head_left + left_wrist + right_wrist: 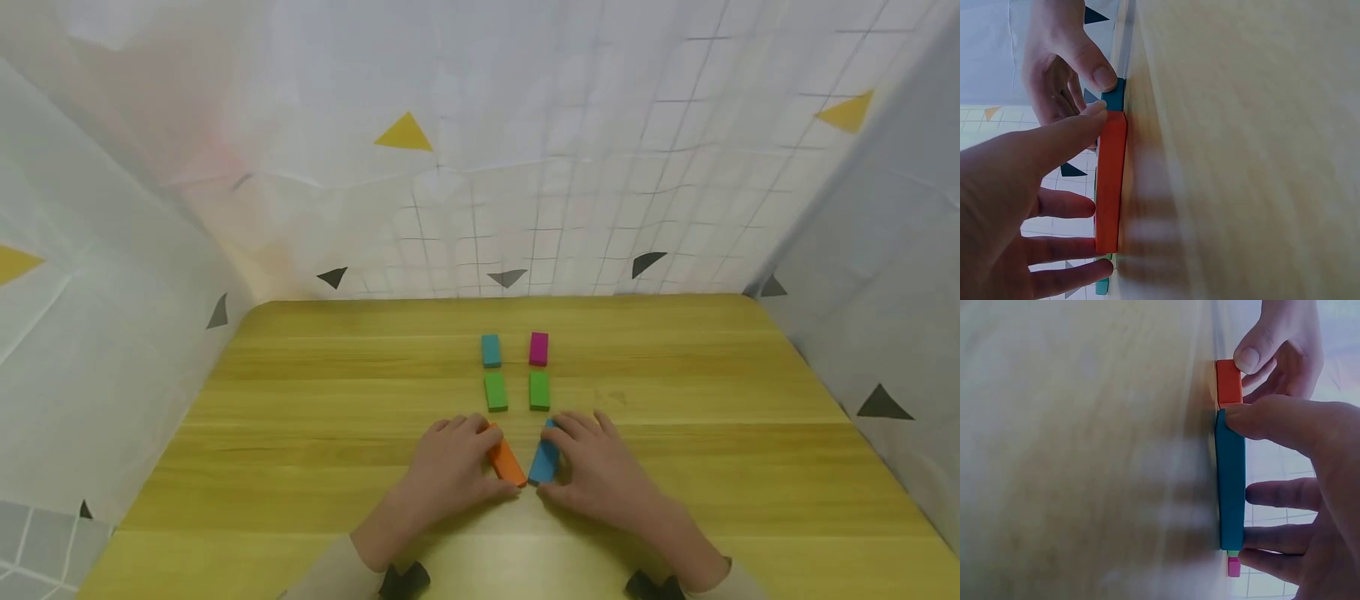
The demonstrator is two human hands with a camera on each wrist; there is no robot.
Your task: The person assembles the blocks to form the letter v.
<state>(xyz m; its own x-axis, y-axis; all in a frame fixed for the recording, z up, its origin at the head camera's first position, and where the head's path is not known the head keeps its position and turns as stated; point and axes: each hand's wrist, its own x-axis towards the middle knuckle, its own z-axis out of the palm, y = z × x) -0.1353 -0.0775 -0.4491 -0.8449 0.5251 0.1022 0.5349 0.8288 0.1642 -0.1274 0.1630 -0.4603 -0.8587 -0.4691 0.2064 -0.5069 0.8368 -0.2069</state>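
The left hand (450, 467) pinches the orange block (508, 458) end to end between thumb and fingers; the right hand (603, 471) grips the blue block (544, 463) likewise. Both blocks lie on the wooden table (300, 400), near ends separated by a narrow gap, far ends spread wider. Beyond sit the left green block (496, 392) and right green block (539, 391), then the teal block (491, 351) and magenta block (538, 349). Wide wood surface extends from the hands toward both side edges.
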